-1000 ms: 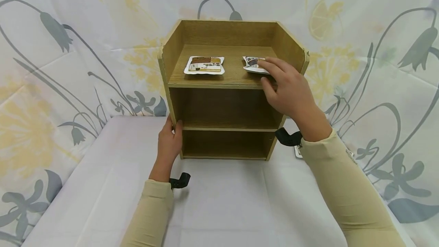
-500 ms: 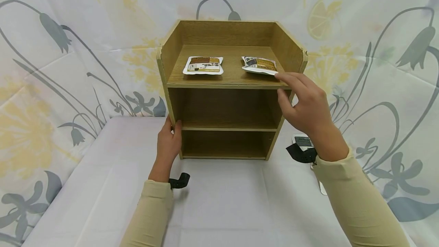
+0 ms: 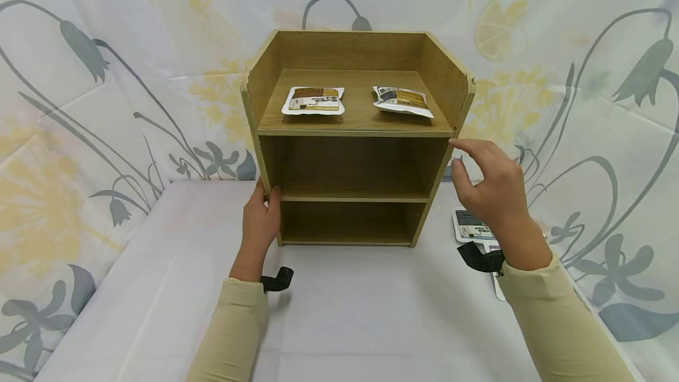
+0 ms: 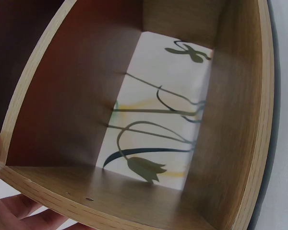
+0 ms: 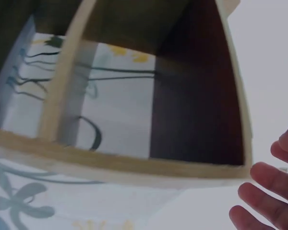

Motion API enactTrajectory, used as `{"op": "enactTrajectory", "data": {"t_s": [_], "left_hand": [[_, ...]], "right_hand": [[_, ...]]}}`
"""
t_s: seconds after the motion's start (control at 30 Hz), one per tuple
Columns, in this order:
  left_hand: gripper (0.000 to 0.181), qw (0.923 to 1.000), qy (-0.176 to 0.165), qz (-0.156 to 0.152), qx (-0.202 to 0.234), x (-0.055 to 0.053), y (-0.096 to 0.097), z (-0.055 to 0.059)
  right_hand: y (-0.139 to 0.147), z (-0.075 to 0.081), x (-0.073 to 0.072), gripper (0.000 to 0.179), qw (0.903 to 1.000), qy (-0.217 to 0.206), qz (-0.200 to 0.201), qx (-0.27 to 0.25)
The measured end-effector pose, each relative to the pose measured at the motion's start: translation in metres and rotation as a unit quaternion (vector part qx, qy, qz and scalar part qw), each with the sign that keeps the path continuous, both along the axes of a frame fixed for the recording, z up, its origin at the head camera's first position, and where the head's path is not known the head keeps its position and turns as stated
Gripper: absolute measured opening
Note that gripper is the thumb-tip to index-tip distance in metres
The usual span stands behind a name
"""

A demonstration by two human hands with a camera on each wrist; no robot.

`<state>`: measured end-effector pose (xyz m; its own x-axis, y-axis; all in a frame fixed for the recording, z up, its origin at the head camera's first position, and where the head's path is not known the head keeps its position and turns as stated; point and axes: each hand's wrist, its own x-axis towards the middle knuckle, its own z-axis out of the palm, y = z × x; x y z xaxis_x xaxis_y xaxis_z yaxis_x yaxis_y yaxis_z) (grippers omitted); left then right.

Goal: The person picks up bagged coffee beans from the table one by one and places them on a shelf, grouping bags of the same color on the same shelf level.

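Note:
A small wooden shelf unit [image 3: 355, 133] stands upright on the table, with an open top tier and two compartments below. My left hand [image 3: 260, 223] holds its left side panel, thumb at the front edge and fingers around the outside; those fingers [image 4: 31, 215] show beyond the panel in the left wrist view. On the top tier lie two flat white packets with brown and yellow labels, a left packet [image 3: 313, 101] and a slightly tilted right packet [image 3: 403, 101]. My right hand [image 3: 493, 190] holds nothing, its fingers loosely bent beside the unit's right edge, below the top tier.
Right of the unit, a white packet with a dark label [image 3: 472, 226] lies on the white-covered table [image 3: 339, 311]. Another white packet [image 3: 498, 289] beside it is mostly hidden by my right wrist. A flower-patterned cloth [image 3: 159, 46] hangs behind and at both sides.
My right hand has let go of the right packet on the top tier and moved down and right, uncovering it and the packets on the table. My left hand has stayed put.

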<state>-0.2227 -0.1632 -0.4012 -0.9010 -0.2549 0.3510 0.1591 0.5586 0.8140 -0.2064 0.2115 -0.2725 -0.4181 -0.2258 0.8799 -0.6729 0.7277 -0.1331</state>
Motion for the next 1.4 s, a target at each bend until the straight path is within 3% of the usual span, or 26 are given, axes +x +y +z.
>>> {"op": "enactTrajectory", "data": {"t_s": [0.37, 0.73, 0.93, 1.13, 1.23, 1.4], "left_hand": [[0.056, 0.9999, -0.007, -0.003, 0.01, 0.002, 0.001, 0.003], [0.056, 0.9999, -0.012, -0.004, 0.011, 0.002, 0.001, 0.004], [0.056, 0.9999, -0.01, -0.002, 0.007, 0.002, 0.001, 0.003], [0.056, 0.9999, -0.01, -0.003, 0.007, 0.002, 0.001, 0.003], [0.056, 0.9999, -0.013, -0.003, 0.009, 0.003, 0.001, 0.003], [0.056, 0.9998, -0.017, -0.003, 0.01, 0.003, 0.001, 0.004]], "right_hand": [[0.021, -0.033, -0.005, 0.032, 0.9975, -0.067, -0.022, 0.001], [0.041, -0.066, -0.014, 0.031, 0.9863, -0.144, -0.076, 0.029], [0.05, -0.081, -0.016, 0.035, 0.9645, -0.234, -0.109, 0.055], [0.061, -0.093, -0.02, 0.043, 0.9291, -0.332, -0.131, 0.095], [0.065, -0.097, -0.021, 0.047, 0.9137, -0.365, -0.134, 0.117], [0.072, -0.105, -0.023, 0.05, 0.9017, -0.387, -0.131, 0.141]]}}
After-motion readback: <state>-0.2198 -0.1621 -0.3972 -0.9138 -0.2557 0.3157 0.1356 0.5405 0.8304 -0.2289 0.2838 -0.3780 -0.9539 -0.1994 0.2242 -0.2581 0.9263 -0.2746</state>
